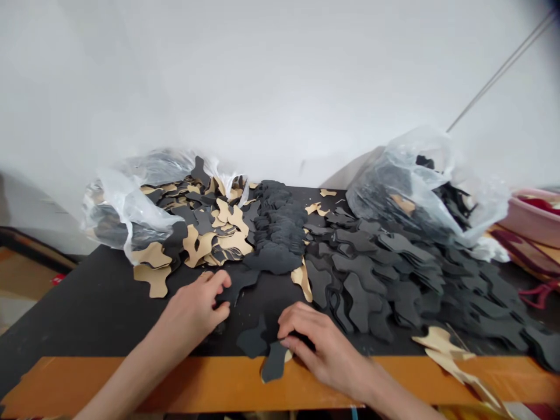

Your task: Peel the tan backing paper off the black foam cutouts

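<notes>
- Pinching dark piece in nearer right hand, at its eight o'clock
- Slanting lengthwise, seven to one
- Holding left hand loosely spread, ten o'clock from it

Dark wavy cutout, tan-edged, in right fingers

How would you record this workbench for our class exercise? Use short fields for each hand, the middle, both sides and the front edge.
Left hand: thumb and fingertips apart, beside a dark flat piece; contact unclear
Right hand: thumb and fingers on a small dark piece with some tan showing
Middle: overlapping row of dark pieces
Left side: plastic bag, with tan pieces heaped beside it
Right side: spread dark pieces, second plastic bag behind
Front edge: orange-brown strip
</notes>
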A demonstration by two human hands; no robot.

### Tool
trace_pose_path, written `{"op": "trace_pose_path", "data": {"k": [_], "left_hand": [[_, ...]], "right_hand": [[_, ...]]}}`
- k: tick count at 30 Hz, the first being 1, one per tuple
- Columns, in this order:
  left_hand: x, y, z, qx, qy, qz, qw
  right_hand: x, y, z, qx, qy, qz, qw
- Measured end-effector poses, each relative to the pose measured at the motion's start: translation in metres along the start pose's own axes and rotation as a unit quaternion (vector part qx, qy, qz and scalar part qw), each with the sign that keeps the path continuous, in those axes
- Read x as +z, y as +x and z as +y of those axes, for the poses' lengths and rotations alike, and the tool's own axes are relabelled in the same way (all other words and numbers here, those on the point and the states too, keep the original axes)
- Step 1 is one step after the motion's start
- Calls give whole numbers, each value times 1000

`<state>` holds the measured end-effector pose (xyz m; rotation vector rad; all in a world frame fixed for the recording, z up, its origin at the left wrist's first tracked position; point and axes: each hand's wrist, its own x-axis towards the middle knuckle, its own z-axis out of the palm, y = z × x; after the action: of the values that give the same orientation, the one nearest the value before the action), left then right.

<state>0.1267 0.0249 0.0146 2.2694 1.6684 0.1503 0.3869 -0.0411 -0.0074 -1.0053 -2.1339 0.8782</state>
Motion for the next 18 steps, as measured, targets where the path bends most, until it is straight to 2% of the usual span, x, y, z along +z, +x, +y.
{"op": "trace_pose_path", "data": {"k": [1, 3, 5, 6, 9, 11, 14, 18], "left_hand": [[-1, -3, -7, -6, 13, 13, 1000], [0, -10, -15, -11, 44, 82, 996], [6, -20, -10, 31, 28, 158, 986], [12, -24, -4, 81, -10, 171, 982], [32, -37, 21, 210, -135, 119, 961], [45, -45, 34, 243, -173, 104, 949], [54, -55, 41, 244, -185, 115, 945], [52, -68, 43, 195, -195, 160, 948]], "right_hand": [[0, 0, 0, 2, 3, -1, 1000], [-1, 1, 0, 8, 12, -1, 1000], [-1, 1, 0, 19, 26, 2, 999], [-1, 1, 0, 25, 34, 4, 999], [-1, 1, 1, 36, 55, 7, 998], [-2, 0, 1, 45, 65, 3, 997], [-4, -3, -1, 85, 78, 8, 993], [2, -7, -9, 205, 116, 57, 970]]}}
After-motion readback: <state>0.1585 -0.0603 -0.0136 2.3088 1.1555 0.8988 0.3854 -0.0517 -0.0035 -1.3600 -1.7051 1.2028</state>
